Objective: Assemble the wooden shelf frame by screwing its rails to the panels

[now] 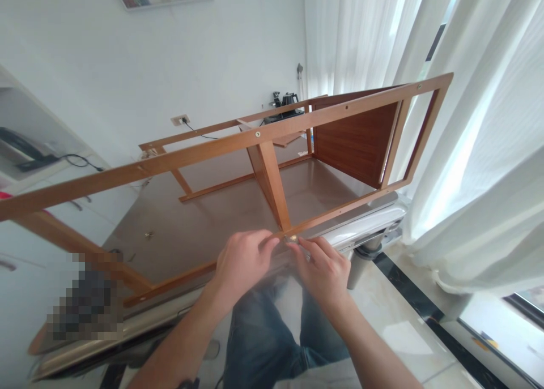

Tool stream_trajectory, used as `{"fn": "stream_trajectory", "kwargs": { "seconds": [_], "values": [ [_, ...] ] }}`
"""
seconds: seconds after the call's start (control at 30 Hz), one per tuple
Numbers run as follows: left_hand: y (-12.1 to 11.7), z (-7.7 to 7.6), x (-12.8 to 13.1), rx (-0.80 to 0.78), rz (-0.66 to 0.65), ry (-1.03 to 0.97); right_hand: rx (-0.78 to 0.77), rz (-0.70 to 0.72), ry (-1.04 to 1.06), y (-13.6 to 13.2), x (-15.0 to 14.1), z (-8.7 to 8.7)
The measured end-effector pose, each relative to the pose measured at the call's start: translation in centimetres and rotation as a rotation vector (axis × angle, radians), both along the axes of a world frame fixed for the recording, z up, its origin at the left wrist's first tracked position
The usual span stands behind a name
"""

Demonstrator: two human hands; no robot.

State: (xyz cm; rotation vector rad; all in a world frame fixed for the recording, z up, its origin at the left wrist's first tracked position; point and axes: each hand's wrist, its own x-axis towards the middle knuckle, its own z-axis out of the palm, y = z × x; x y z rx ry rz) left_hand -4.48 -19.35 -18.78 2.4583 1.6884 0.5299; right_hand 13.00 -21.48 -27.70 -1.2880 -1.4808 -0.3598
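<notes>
A wooden frame [199, 149], joined by rails, uprights and panels, lies on its side on a grey tabletop [187, 230]. At its near lower rail [327, 213], close to the foot of the middle upright [274, 188], both hands meet. My left hand [244, 259] is closed, its fingers curled over the rail just left of this joint. Between thumb and fingers, my right hand [321, 264] pinches a small shiny metal piece [292, 239] against the joint; its exact kind is too small to tell. A brass-coloured fastener [257, 134] sits in the upper rail.
Small metal hardware [148, 235] lies on the tabletop at left. Behind the frame stand a black kettle [290, 98] and a wall socket [181, 119]. White curtains [467, 151] hang at right. A person with a blurred head [85, 304] is at lower left, close to the frame's end.
</notes>
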Motion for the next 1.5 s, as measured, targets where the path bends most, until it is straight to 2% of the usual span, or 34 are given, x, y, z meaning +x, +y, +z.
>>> {"fn": "stream_trajectory", "kwargs": {
  "seconds": [0.87,1.0,1.3,1.5],
  "values": [
    [-0.4,1.1,-0.2,0.021,0.012,-0.023,0.002,0.051,0.039,-0.2,-0.1,0.8],
    [-0.5,2.1,-0.1,0.029,0.028,-0.011,0.046,0.064,-0.024,-0.2,0.4,1.9],
    [-0.6,5.4,0.7,0.055,0.044,0.016,0.102,0.123,-0.091,-0.1,1.3,5.7],
    [-0.4,5.8,0.8,0.059,0.057,0.004,0.134,0.088,-0.091,0.1,1.0,6.1]
  ]
}}
